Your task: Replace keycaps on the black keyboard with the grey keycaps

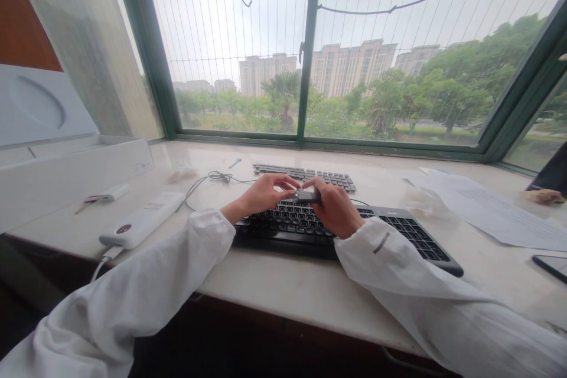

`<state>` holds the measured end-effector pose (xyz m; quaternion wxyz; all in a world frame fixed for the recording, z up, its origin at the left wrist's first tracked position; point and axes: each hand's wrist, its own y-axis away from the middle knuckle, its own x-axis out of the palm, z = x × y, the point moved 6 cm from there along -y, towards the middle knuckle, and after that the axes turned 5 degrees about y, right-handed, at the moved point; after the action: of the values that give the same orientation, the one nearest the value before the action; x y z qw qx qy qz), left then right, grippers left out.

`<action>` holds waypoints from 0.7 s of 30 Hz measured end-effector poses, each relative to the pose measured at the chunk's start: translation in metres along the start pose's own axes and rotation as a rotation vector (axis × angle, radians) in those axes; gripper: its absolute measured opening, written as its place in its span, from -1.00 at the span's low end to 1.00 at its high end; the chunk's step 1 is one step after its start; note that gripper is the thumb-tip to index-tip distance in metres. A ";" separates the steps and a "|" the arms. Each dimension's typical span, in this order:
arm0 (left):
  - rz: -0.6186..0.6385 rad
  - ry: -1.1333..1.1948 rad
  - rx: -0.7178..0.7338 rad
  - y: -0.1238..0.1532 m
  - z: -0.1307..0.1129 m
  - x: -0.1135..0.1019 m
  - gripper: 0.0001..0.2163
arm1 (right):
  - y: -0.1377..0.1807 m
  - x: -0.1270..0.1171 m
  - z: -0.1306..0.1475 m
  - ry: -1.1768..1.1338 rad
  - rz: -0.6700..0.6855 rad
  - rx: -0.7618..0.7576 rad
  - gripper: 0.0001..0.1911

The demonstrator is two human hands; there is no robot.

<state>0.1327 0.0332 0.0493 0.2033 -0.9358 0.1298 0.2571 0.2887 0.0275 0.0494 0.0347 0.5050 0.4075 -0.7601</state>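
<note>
A black keyboard [292,228] lies along the front of the white counter, partly covered by my hands and sleeves. Many of its key positions look like bare frames without caps. Above its left half, my right hand [335,207] grips a small dark tool [309,196] with a metal end pointing left. My left hand [264,194] meets that metal end, thumb and fingertips closed in a pinch; whatever sits between them is too small to make out. Just behind the hands, rows of dark keycaps [339,180] are laid out on the counter.
Left on the counter [261,283] are a white power bank [144,221] with a plugged-in cable, a small key-like item [88,203], a dark coiled cord [220,176] and a white box [75,171]. Paper sheets [491,209] and a phone [553,266] lie right. A window stands behind.
</note>
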 end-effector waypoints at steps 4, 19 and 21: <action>-0.018 -0.031 0.063 0.000 -0.005 -0.001 -0.74 | 0.000 0.000 0.000 0.012 0.005 0.011 -0.57; -0.050 -0.041 0.063 0.000 -0.005 -0.002 -0.78 | 0.000 0.003 0.001 0.015 0.050 0.019 -0.57; -0.056 -0.040 0.062 0.000 -0.005 -0.002 -0.78 | 0.000 0.003 0.001 0.015 0.058 0.021 -0.57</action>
<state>0.1329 0.0311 0.0537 0.2421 -0.9270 0.1072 0.2657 0.2865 0.0279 0.0472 0.0484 0.5228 0.3848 -0.7591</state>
